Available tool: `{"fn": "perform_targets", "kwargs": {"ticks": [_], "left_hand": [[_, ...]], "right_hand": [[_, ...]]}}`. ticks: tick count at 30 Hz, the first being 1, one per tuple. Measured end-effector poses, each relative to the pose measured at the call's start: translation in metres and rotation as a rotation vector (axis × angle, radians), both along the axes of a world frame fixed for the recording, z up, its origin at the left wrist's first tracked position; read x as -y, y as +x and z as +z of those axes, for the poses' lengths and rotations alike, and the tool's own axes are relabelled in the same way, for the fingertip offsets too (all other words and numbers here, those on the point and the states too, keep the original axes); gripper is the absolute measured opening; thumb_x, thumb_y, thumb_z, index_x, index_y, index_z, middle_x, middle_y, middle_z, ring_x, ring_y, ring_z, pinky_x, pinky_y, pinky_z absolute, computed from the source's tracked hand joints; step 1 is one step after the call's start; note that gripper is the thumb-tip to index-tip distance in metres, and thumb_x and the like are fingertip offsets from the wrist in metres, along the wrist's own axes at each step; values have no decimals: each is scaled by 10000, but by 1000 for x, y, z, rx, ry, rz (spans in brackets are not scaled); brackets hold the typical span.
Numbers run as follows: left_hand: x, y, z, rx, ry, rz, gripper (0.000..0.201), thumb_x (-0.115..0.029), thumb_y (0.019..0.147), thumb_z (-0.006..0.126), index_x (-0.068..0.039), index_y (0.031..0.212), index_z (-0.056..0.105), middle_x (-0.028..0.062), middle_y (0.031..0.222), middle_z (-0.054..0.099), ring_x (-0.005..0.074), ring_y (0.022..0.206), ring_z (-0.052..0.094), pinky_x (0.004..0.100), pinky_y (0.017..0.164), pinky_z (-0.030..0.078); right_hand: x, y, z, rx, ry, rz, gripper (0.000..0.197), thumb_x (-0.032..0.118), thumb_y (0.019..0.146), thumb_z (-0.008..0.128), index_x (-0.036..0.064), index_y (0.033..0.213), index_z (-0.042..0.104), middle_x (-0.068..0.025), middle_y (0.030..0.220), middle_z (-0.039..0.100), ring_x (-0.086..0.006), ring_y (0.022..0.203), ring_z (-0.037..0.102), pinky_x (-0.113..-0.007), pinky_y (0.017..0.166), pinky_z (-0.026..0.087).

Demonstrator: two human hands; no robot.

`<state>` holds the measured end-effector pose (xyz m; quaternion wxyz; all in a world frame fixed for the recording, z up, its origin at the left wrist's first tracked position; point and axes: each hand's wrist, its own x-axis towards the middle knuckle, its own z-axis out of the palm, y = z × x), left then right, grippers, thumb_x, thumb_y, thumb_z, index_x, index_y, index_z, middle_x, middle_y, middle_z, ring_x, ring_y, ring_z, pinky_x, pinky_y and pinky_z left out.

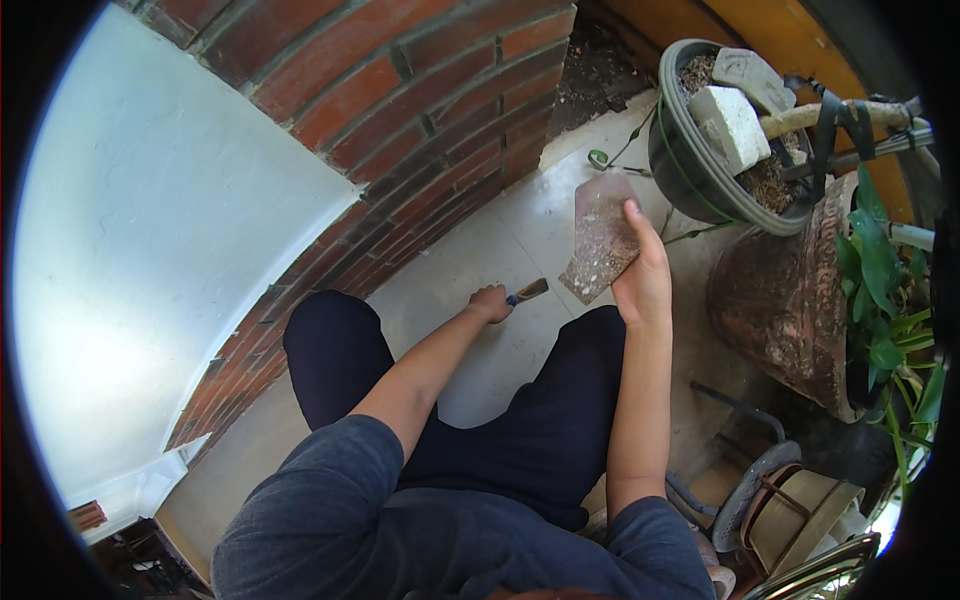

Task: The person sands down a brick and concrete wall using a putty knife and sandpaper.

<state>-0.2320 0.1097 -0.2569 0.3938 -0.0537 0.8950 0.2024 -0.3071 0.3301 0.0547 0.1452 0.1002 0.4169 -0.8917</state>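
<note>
1. One flat-ended tool [529, 291], gripped by the left hand [490, 303], left of the dark pot [692, 188].
2. The right hand [647, 278] holds a slab [603, 238] just beside that pot.
3. Likely positioning; the next move needs a steady slab.

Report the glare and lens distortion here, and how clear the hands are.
Head view: the white wall is palest and brightest toward the left; head view: courses of the brick wall bow, and black rings the picture; head view: the left hand and right hand are both easy to make out.
</note>
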Motion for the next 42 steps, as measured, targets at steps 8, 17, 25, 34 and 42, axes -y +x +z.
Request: {"fn": "perform_targets", "kwargs": {"ticks": [8,17,25,34,42], "left_hand": [[51,-65,170,-337,421,-109,482,-399,1077,656,-2,1351,669,216,1298,742,368,1194,716,469,1033,556],[155,24,395,-904,457,294,271,-181,1088,663,16,1267,713,154,1190,784,252,1117,751,372,1021,554],[158,42,355,-885,572,543,233,-170,1107,644,17,1219,725,88,1069,785,182,1072,723,343,1024,526],[148,9,357,-794,639,404,247,-159,1119,622,21,1256,724,87,1125,773,163,1107,716,319,1036,521],[170,23,358,-841,608,474,224,-144,1117,614,21,1206,735,89,1101,778,160,1081,718,325,1023,526]], "right_hand": [[21,-35,9,-165,254,-3,230,191,1048,754,20,1202,746,-27,1088,767,-106,956,704,-287,875,544],[76,-100,34,-409,357,-103,214,98,1012,704,-30,1174,760,-28,1042,771,-110,921,673,-296,856,530],[96,-140,49,-528,530,-68,229,132,971,712,6,1156,762,-18,1003,764,-112,894,658,-314,804,536],[85,-149,-85,-320,761,127,306,161,965,718,-16,1211,755,-86,1072,807,-178,937,731,-345,844,565],[126,-146,43,-1090,1266,-623,330,7,899,714,24,1225,762,-143,1172,661,-362,1027,660,-463,834,573]]}}
